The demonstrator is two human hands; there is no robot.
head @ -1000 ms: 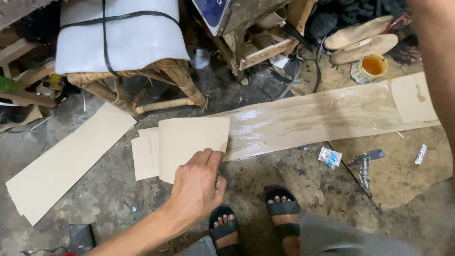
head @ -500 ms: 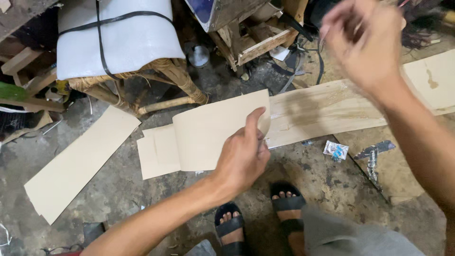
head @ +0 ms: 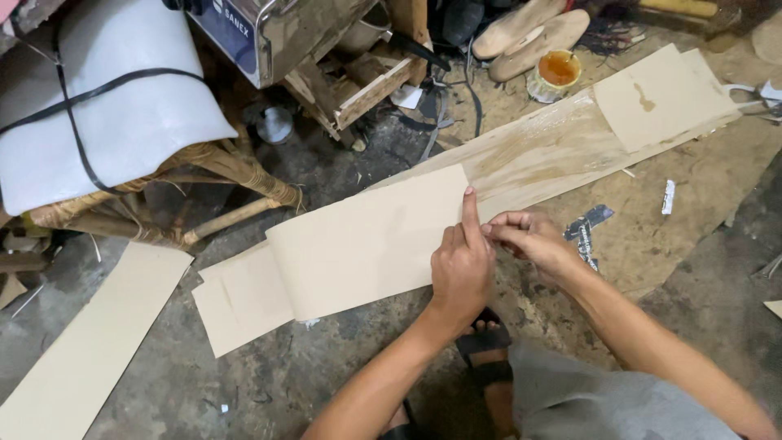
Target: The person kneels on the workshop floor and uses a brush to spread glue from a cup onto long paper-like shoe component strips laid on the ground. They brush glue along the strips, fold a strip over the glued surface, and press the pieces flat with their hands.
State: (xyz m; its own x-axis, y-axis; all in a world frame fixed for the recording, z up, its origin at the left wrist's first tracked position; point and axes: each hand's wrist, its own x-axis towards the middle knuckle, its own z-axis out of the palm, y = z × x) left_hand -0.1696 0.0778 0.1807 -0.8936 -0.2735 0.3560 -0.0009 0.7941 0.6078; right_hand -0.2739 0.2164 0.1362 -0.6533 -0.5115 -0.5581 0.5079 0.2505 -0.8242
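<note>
Head view looks down on a grimy concrete floor where a person crouches, sandalled feet partly visible under the arms; the left hand rests on the right end of a curled beige sheet, its forefinger stretched up along the sheet's edge and the other fingers bent, pinching that edge; the right hand sits just beside it, fingertips narrowed together at the same edge, touching the left hand's fingers; the curled sheet lies across a flat beige piece on the floor, and its right end overlaps a long glue-smeared strip running up to the right; a square beige piece lies on the far end of that strip; a small pot of orange glue stands near two wooden shoe lasts; at left, a rattan stool carries a white strapped bundle; another long beige strip lies at lower left.
</note>
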